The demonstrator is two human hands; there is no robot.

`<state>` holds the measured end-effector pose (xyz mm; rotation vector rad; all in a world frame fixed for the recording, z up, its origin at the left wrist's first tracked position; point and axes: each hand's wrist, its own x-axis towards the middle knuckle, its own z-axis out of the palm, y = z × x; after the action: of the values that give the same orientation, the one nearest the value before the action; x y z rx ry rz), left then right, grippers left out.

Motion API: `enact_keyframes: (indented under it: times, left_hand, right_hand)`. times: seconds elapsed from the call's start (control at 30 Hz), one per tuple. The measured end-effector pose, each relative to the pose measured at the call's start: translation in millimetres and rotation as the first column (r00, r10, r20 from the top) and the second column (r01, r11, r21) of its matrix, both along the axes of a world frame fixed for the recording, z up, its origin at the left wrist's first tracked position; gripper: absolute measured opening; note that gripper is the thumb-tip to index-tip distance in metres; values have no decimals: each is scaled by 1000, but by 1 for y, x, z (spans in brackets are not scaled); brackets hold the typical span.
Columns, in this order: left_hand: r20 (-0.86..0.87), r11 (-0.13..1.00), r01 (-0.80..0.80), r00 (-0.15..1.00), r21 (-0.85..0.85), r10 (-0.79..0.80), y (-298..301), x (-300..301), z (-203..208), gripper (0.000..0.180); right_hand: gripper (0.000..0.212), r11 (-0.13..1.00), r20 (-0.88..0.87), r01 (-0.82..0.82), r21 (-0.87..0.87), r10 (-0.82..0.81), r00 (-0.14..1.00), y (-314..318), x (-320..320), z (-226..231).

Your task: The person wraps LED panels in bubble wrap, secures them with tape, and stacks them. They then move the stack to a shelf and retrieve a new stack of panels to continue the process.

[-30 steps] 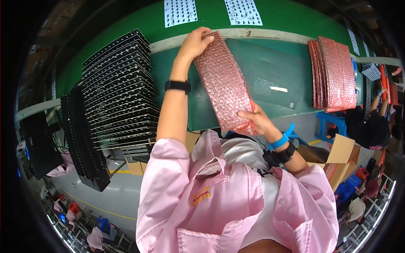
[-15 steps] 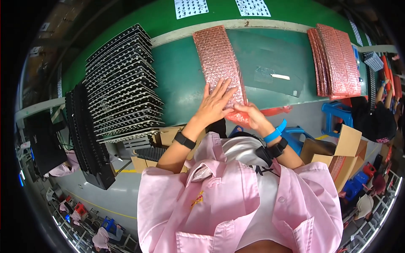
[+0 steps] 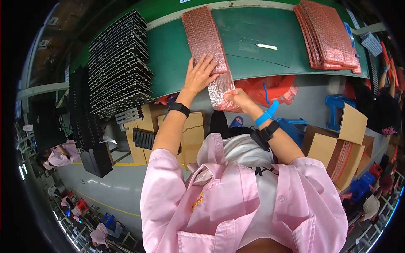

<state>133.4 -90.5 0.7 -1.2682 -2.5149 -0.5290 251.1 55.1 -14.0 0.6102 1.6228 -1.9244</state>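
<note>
A long pink bubble-wrap bag (image 3: 203, 36) lies on the green table, running from the far edge toward me. Its middle looks thick and flat; what is inside is hidden. My left hand (image 3: 199, 76) presses on it with the fingers spread. The bag's near end is a thin, crinkled flap (image 3: 219, 93) that reaches past the table's near edge. My right hand (image 3: 240, 101), wearing a blue wrist strap (image 3: 267, 114), is closed on the right side of this flap.
On the left stands a tall stack of black perforated panels (image 3: 120, 63). Wrapped pink packages (image 3: 327, 36) are piled at the right. A white strip (image 3: 266, 47) lies on the table (image 3: 168, 55). Red plastic (image 3: 274, 88) hangs below the edge, near an open cardboard box (image 3: 337, 147).
The flap at the bag's near end is now stretched out toward me over the table edge by my right hand. My left hand stays flat on the bag. The whole view has shifted.
</note>
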Motion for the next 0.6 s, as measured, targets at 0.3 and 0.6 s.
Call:
enact_keyframes:
  times: [0.3, 0.6]
  left_hand:
    - [-21, 997, -12, 1000, 70, 14, 12, 0, -6, 31]
    - [102, 992, -12, 995, 124, -1, 4, -8, -12, 30]
  right_hand:
    - [22, 937, 69, 109, -332, -91, 993, 5, 5, -10]
    - [29, 936, 181, 140, -324, -84, 980, 9, 1, 2]
